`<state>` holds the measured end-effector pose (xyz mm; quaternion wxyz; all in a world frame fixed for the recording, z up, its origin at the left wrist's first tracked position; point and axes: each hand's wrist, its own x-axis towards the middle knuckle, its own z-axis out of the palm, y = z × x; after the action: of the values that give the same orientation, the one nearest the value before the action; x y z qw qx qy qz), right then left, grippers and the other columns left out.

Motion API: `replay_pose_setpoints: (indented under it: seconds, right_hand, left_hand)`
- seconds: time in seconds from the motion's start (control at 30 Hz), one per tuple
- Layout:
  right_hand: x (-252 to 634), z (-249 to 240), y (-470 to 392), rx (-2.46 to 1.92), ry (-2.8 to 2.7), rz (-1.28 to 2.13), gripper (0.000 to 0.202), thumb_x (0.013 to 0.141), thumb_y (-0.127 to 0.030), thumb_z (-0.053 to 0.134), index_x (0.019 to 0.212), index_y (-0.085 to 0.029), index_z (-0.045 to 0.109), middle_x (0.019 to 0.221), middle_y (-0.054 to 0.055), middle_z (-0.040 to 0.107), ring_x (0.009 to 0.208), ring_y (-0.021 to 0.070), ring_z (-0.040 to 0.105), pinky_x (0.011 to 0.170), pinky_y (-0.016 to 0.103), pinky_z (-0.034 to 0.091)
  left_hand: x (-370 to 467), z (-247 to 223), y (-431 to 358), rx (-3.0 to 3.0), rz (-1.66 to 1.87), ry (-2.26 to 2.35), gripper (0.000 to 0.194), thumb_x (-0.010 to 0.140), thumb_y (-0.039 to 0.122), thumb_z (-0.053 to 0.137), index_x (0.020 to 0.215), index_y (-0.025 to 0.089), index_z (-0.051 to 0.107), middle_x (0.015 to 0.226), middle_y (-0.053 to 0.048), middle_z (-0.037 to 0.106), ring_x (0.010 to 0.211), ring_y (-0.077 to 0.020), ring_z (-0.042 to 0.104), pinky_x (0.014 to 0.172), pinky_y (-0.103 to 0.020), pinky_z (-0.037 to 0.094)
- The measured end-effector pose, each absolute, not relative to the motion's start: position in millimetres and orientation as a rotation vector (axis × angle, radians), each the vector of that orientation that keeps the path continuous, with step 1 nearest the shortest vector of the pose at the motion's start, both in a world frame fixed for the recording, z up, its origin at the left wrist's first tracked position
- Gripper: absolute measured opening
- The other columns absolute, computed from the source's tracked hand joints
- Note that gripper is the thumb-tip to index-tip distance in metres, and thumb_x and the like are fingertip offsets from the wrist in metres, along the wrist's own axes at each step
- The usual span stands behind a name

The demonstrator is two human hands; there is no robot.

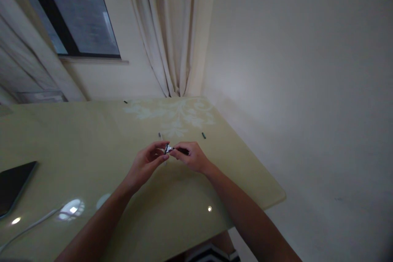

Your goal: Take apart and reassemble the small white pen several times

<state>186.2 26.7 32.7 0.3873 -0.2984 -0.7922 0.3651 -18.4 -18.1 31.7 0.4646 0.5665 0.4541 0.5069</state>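
Just above the table, my left hand (pixel 146 163) pinches one end of a small dark and silvery piece (pixel 168 149) between thumb and fingertips. My right hand (pixel 194 157) comes from the other side, its thumb and forefinger closed at the shiny end. Something dark shows in the curl of the right fingers, too small to name. Behind the fingertips lies a thin white stick with a dark tip (pixel 159 134), partly hidden by the left hand. A short dark strip (pixel 204 135) rests on the table beyond my right hand.
The glossy pale table (pixel 245 172) has a rounded corner on the right, near the wall. At the left lie a dark tablet-like device (pixel 16 186) and a white cable (pixel 33 225). Another small dark piece (pixel 125 102) sits near the back edge, below the curtains (pixel 172 28).
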Motion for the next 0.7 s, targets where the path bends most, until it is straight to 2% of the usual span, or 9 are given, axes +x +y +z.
replay_pose_setpoints:
  seconds: [0.17, 0.27, 0.37, 0.47, 0.57, 0.7]
  right_hand:
    - [182.3, 23.6, 29.8, -0.774, -1.958, 0.954, 0.034, 0.091, -0.046, 0.074, 0.104, -0.015, 0.072, 0.074, 0.0, 0.068, 0.062, 0.0114, 0.054, 0.06, 0.022, 0.04]
    - [189.0, 20.9, 42.5, -0.835, -1.819, 0.923, 0.03, 0.091, -0.044, 0.073, 0.1, -0.016, 0.068, 0.075, 0.0, 0.069, 0.064, 0.012, 0.057, 0.062, 0.022, 0.044]
    - [213.4, 21.6, 66.4, -0.989, -1.598, 0.779, 0.032, 0.09, -0.047, 0.069, 0.095, -0.016, 0.071, 0.075, 0.002, 0.067, 0.065, 0.0131, 0.058, 0.06, 0.023, 0.045]
    - [246.7, 20.4, 90.1, -1.145, -1.377, 0.674, 0.038, 0.084, -0.051, 0.07, 0.092, -0.014, 0.076, 0.087, 0.008, 0.071, 0.07, 0.0165, 0.062, 0.058, 0.026, 0.05]
    - [270.3, 15.2, 103.6, -1.277, -1.321, 0.662, 0.042, 0.081, -0.052, 0.069, 0.092, -0.013, 0.079, 0.08, 0.009, 0.072, 0.065, 0.0181, 0.062, 0.056, 0.028, 0.051]
    - [280.0, 8.4, 110.2, -1.367, -1.322, 0.628, 0.04, 0.082, -0.05, 0.068, 0.092, -0.013, 0.081, 0.076, 0.008, 0.073, 0.064, 0.0192, 0.064, 0.057, 0.029, 0.05]
  left_hand:
    - [-22.9, 34.2, -16.4, 1.405, 1.235, 1.187, 0.052, 0.074, 0.049, 0.086, 0.115, 0.019, 0.074, 0.094, -0.007, 0.077, 0.081, -0.02, 0.069, 0.075, -0.031, 0.055]
    - [-29.1, 32.0, -12.4, 1.39, 1.305, 1.268, 0.052, 0.078, 0.059, 0.079, 0.11, 0.019, 0.075, 0.098, -0.009, 0.078, 0.078, -0.0194, 0.068, 0.072, -0.029, 0.053]
    - [-33.5, 23.5, -7.8, 1.475, 1.288, 1.503, 0.048, 0.082, 0.065, 0.07, 0.093, 0.018, 0.074, 0.081, -0.007, 0.075, 0.067, -0.0194, 0.063, 0.062, -0.028, 0.047]
    - [-30.4, 11.9, -5.1, 1.731, 1.009, 1.845, 0.045, 0.089, 0.063, 0.059, 0.079, 0.02, 0.069, 0.07, -0.005, 0.07, 0.064, -0.0208, 0.06, 0.061, -0.03, 0.04]
    - [-21.3, 4.3, -4.1, 1.935, 0.689, 2.039, 0.049, 0.095, 0.064, 0.049, 0.076, 0.021, 0.063, 0.073, -0.006, 0.07, 0.067, -0.0225, 0.062, 0.064, -0.031, 0.037]
    - [-13.0, 3.4, -4.2, 2.061, 0.495, 2.13, 0.05, 0.097, 0.065, 0.043, 0.08, 0.021, 0.062, 0.082, -0.009, 0.072, 0.076, -0.0256, 0.065, 0.068, -0.033, 0.038]
